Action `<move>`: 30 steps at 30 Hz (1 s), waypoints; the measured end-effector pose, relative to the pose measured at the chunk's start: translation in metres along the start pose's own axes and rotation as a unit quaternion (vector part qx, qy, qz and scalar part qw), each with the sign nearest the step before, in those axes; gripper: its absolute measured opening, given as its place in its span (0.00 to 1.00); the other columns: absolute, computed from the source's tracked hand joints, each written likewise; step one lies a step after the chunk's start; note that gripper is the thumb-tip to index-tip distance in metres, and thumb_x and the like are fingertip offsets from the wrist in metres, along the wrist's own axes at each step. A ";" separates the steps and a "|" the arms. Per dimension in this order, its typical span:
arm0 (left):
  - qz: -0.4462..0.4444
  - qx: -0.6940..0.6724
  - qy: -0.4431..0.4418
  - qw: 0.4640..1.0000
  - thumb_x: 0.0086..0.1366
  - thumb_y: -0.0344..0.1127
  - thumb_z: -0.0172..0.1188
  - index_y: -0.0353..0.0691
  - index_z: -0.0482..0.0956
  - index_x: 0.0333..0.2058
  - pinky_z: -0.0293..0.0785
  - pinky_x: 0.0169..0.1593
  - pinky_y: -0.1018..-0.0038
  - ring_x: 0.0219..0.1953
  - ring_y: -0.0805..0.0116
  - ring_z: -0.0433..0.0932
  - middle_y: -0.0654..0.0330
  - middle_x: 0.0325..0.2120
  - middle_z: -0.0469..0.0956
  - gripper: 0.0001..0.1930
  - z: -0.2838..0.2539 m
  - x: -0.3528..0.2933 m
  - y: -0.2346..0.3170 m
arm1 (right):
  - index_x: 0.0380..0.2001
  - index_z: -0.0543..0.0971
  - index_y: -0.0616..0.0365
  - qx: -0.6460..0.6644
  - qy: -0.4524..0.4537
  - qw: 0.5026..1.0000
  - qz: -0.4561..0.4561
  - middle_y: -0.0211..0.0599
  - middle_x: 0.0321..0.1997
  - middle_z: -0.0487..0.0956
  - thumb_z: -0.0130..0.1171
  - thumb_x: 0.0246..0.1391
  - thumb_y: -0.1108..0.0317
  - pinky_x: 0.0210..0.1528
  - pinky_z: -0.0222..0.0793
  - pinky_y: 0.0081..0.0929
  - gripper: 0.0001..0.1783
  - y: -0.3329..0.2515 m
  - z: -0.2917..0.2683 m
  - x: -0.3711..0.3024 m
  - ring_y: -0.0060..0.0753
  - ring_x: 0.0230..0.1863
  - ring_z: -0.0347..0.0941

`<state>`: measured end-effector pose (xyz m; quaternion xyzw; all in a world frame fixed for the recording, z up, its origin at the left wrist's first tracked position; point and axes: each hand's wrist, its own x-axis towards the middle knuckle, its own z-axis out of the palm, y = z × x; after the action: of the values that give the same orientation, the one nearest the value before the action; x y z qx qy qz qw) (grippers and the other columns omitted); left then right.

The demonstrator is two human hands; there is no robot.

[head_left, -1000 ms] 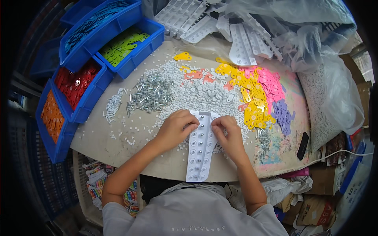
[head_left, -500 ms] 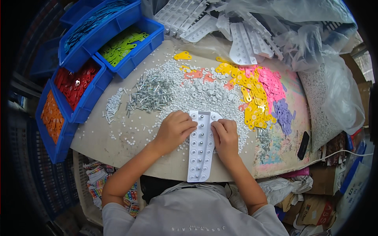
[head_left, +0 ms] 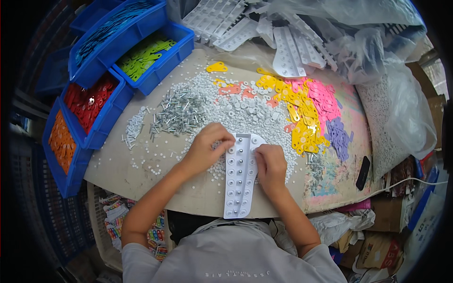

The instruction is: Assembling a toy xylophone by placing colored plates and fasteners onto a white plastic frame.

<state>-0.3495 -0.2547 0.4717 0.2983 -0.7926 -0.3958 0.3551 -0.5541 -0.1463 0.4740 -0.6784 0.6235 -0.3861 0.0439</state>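
Observation:
A long white plastic tray (head_left: 240, 188) with ringed holes down both sides and metal pins along its middle channel lies in front of me at the table's near edge. My left hand (head_left: 207, 147) is closed in a pinch over the tray's upper left corner; anything between its fingertips is too small to make out. Curled at the upper right edge of the tray is my right hand (head_left: 272, 165), its thumb and fingers pressed together, their contents hidden. Small white plastic washers (head_left: 236, 111) are heaped just beyond the tray. Metal rivets (head_left: 181, 112) form a pile to their left.
Blue bins (head_left: 155, 70) of coloured plastic pieces line the left. Yellow (head_left: 302, 122), pink (head_left: 323, 100) and purple pieces (head_left: 338, 137) lie right of the washers. A black phone-like object (head_left: 363, 173) rests at the right edge. White trays (head_left: 289, 52) and plastic bags crowd the back.
My left hand has shifted slightly up, its fingers now over the tray's top left hole. My right hand stays beside the tray's right edge, its fingers slightly lower.

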 end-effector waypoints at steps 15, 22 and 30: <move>0.035 0.217 0.024 0.975 0.56 0.31 0.71 0.46 0.86 0.35 0.66 0.51 0.64 0.44 0.61 0.75 0.63 0.33 0.76 0.07 0.004 0.057 -0.043 | 0.38 0.80 0.60 -0.056 -0.007 0.998 0.012 0.42 0.38 0.78 0.61 0.55 0.79 0.49 0.67 0.38 0.07 0.044 -0.011 0.061 0.48 0.44 0.72; 0.040 0.219 0.043 0.974 0.56 0.31 0.71 0.42 0.79 0.31 0.66 0.50 0.63 0.42 0.59 0.74 0.62 0.33 0.76 0.08 0.004 0.057 -0.037 | 0.35 0.81 0.59 -0.095 -0.021 0.995 -0.011 0.40 0.37 0.78 0.65 0.52 0.77 0.47 0.68 0.39 0.06 0.057 0.000 0.066 0.47 0.43 0.73; -0.169 -0.023 0.015 0.985 0.59 0.29 0.70 0.40 0.83 0.38 0.72 0.45 0.65 0.36 0.60 0.77 0.59 0.31 0.81 0.09 -0.014 0.010 0.024 | 0.35 0.79 0.61 0.092 -0.070 0.978 0.171 0.41 0.37 0.80 0.62 0.54 0.77 0.48 0.70 0.36 0.05 0.006 -0.041 0.041 0.43 0.44 0.75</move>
<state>-0.3485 -0.2561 0.5009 0.4251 -0.7162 -0.4641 0.3017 -0.5856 -0.1664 0.5186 -0.5799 0.6878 -0.3798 0.2153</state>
